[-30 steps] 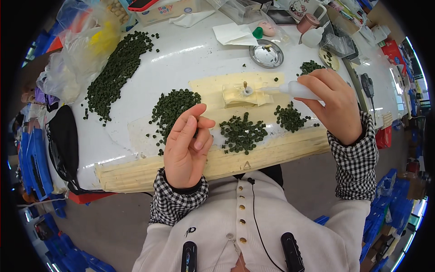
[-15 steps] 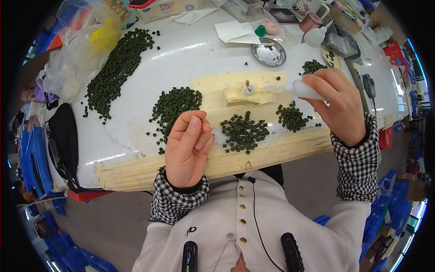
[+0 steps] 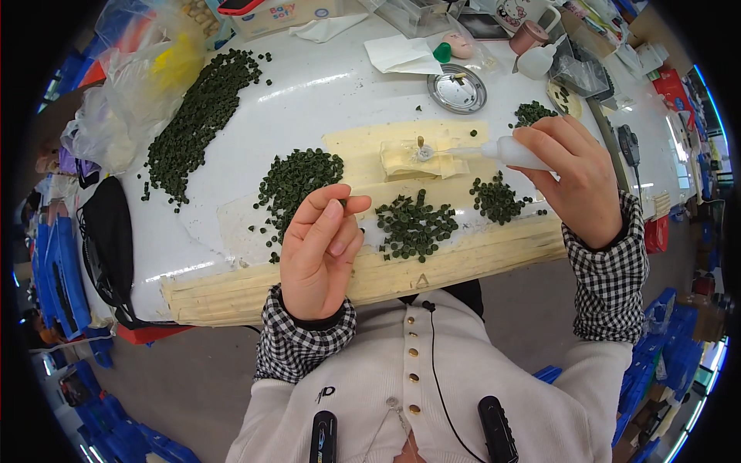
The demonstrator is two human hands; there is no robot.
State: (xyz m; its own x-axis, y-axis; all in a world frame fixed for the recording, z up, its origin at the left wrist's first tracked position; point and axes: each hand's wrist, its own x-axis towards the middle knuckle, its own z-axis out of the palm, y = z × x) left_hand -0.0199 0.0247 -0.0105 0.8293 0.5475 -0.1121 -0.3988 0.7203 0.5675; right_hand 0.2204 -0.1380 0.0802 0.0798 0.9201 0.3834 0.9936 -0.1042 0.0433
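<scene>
White table (image 3: pixel 231 147), centre of the frame: curved by the lens, its near edge built up with cream tape strips (image 3: pixel 463 258).

My left hand (image 3: pixel 320 251), lower centre: raised above the near edge, thumb and forefinger pressed together at the tips; I cannot tell whether anything sits between them.

My right hand (image 3: pixel 575 185), right of centre: closed around a small white squeeze bottle (image 3: pixel 513 152), nozzle pointing left toward a small upright post (image 3: pixel 421 145) on the cream patch.

Dark green pellets: long band (image 3: pixel 197 116) upper left; heaps at centre (image 3: pixel 297 181), (image 3: pixel 417 224) and (image 3: pixel 494 199).

Round metal dish (image 3: pixel 458 89), upper centre.

Clear plastic bags (image 3: pixel 147 62), upper left.

Blue crates (image 3: pixel 54 262) on the floor, left edge.
</scene>
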